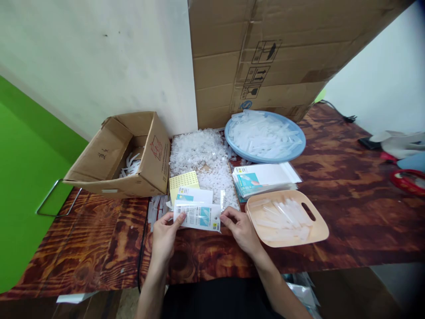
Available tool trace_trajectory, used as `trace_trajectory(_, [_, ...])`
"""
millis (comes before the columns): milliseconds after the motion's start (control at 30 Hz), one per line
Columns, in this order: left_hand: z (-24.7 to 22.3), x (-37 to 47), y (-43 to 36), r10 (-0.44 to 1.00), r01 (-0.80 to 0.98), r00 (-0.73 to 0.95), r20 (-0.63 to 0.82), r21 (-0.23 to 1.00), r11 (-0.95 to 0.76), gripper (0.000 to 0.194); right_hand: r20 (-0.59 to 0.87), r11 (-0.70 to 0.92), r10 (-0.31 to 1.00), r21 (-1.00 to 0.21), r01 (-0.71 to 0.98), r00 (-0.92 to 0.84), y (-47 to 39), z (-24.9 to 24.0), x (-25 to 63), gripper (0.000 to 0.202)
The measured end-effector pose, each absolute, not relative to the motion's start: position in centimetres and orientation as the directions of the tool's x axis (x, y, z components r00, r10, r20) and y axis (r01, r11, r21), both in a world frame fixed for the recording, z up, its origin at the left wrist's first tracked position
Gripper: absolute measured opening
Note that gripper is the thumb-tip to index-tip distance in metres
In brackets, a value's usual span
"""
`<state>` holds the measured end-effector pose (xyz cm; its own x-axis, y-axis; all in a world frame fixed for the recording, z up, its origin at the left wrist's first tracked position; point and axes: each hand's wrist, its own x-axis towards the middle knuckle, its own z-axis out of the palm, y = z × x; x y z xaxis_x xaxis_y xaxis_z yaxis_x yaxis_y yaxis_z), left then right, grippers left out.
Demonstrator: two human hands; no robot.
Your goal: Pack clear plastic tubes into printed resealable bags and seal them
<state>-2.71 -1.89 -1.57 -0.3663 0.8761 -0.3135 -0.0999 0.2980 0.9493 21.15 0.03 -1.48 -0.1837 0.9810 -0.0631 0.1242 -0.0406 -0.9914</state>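
A white printed plastic packaging bag [195, 215] with a teal picture is held up over the table's front half. My left hand [166, 231] pinches its left end, thumb on top. At the opposite end, my right hand [239, 227] is closed, thumb and fingertips together on the bag's clear edge strip. Just behind the bag lie another printed packet [201, 195] and a yellow sheet of small round stickers [183, 180]. Both rest against a spread heap of small clear plastic pieces [199, 148]. Whether the held bag contains anything, I cannot tell.
A peach tray [320, 232] of clear strips sits to the right. Behind it are stacked printed bags [282, 173] and a blue basin [300, 148] heaped with translucent strips. An open cardboard box [116, 188] stands left; a large carton [219, 66] rises behind.
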Motion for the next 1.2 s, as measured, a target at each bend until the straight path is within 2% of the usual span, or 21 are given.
trace_trajectory(67, [-1.3, -2.7, -2.0, 0.888, -0.088, -0.338, -0.312, 0.95, 0.3, 0.039, -0.034, 0.004, 0.978, -0.984, 0.181, -0.208, -0.1, -0.6, 21.4, 0.035])
trace_trajectory(267, [0.1, -2.5, -2.1, 0.9, -0.082, -0.282, -0.332, 0.943, 0.322, 0.044, -0.035, -0.02, 0.979, -0.997, 0.077, -0.199, -0.1, -0.2, 21.2, 0.04])
trace_trajectory(567, [0.8, -2.6, -2.2, 0.928, -0.012, -0.214, -0.306, 0.95, 0.311, 0.046, -0.029, -0.015, 0.986, -0.996, 0.09, -0.162, 0.5, -0.3, 20.8, 0.038])
trace_trajectory(667, [0.3, -2.6, -2.0, 0.92, 0.018, -0.3, -0.254, 0.962, 0.271, 0.046, -0.032, -0.014, 0.98, -0.996, 0.093, -0.196, 0.5, -0.2, 20.6, 0.038])
trace_trajectory(800, [-0.4, -2.5, -1.5, 0.857, -0.041, -0.483, -0.18, 0.982, 0.183, 0.059, -0.021, 0.007, 0.976, -0.992, 0.128, -0.215, 0.1, -0.5, 20.0, 0.038])
trace_trajectory(900, [-0.7, -2.5, -1.3, 0.813, -0.053, -0.558, -0.164, 0.985, 0.163, 0.053, -0.014, 0.011, 0.978, -0.993, 0.12, -0.206, -0.3, -0.7, 19.4, 0.038])
trace_trajectory(1200, [-0.7, -2.4, -1.5, 0.766, 0.006, -0.635, -0.098, 0.991, 0.132, 0.046, -0.008, -0.009, 0.98, -1.0, -0.007, -0.199, -0.7, -1.5, 18.6, 0.038])
